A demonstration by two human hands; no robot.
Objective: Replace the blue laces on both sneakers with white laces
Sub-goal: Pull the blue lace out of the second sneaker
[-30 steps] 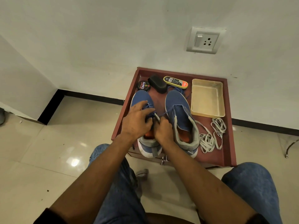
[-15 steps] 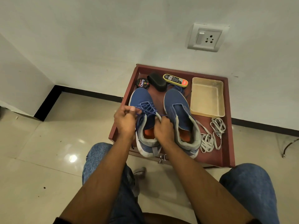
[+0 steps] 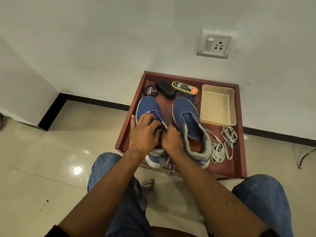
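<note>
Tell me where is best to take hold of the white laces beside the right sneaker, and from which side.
Probably best to pinch the white laces at the far bunch of loops near the beige tray, coming from above. The loops lie flat and loose on the red tray, apart from the right sneaker, so nothing seems to block a hand there.

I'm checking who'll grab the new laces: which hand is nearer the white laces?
Right. The right hand is on the laced sneaker, one shoe away from the white laces; the left hand lies farther off on that sneaker's far side.
</note>
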